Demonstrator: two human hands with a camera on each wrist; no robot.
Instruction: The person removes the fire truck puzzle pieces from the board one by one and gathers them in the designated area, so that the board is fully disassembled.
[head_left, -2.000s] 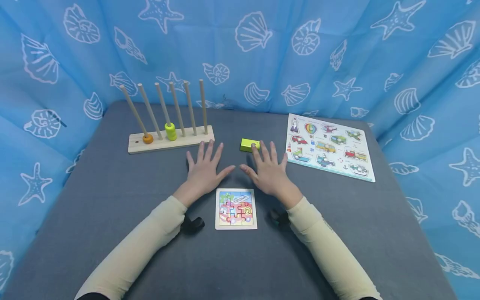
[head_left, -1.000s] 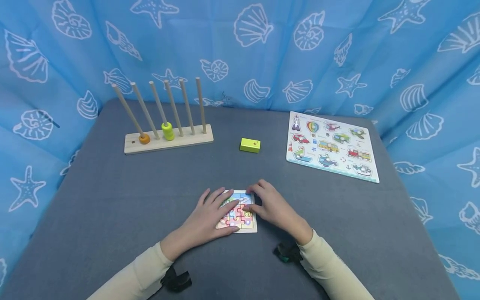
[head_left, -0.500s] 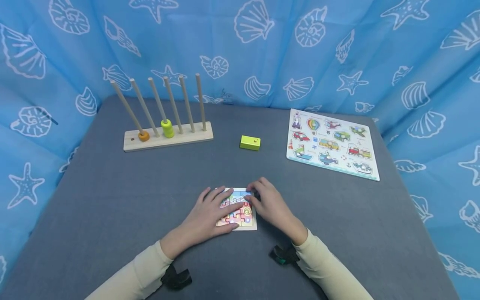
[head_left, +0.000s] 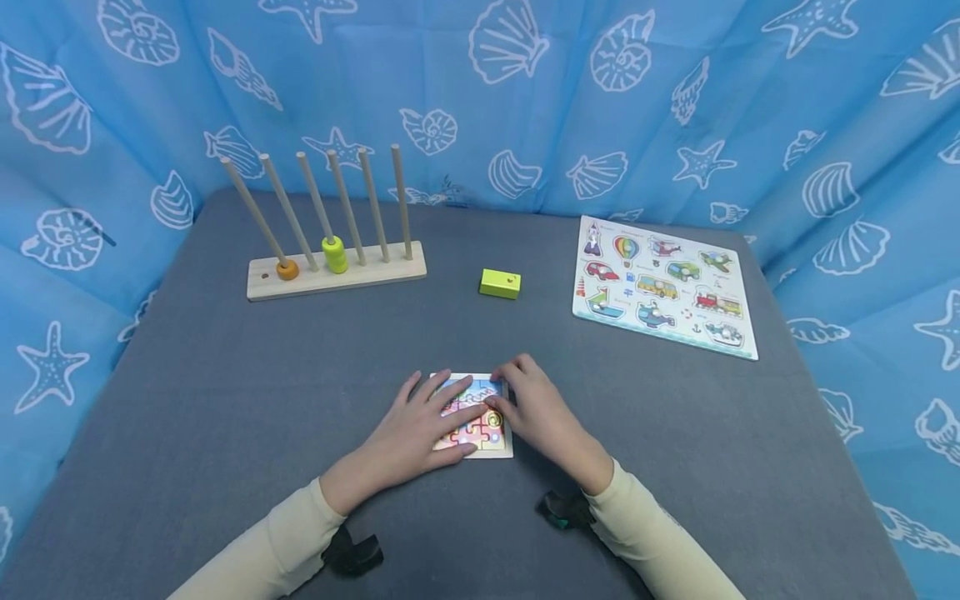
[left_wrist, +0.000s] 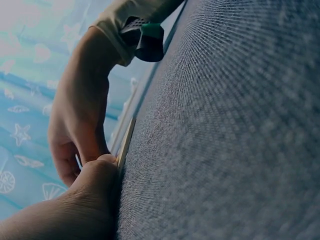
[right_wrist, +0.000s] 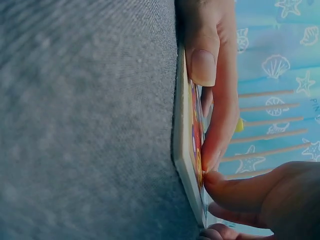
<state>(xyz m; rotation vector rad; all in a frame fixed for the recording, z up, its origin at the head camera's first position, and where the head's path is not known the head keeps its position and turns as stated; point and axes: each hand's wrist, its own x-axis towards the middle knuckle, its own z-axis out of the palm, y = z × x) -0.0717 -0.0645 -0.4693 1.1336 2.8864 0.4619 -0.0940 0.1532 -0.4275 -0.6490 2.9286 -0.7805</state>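
Note:
A small square jigsaw puzzle [head_left: 477, 430] in a pale wooden frame lies on the grey table, its picture partly covered by both hands. My left hand [head_left: 405, 437] rests on its left side with fingers spread and fairly straight. In the right wrist view that hand's thumb [right_wrist: 202, 67] lies over the near edge of the puzzle. My right hand [head_left: 546, 414] is at the upper right corner, fingers bent, thumb on the picture close to the left index fingertip and other fingertips at the far edge. Seen from the left wrist, the right hand [left_wrist: 80, 115] arches down over the frame.
A wooden peg stand [head_left: 345, 281] with orange and lime rings is at the back left. Behind the puzzle lies a lime green block [head_left: 499, 284]. At the back right is a vehicle picture board [head_left: 663, 287]. A blue shell-print curtain [head_left: 450, 75] encloses the table's back.
Both hands came back from beyond the puzzle onto it, the left spread over its left side, the right at its upper right corner. Lately the right thumb slid slightly over the picture.

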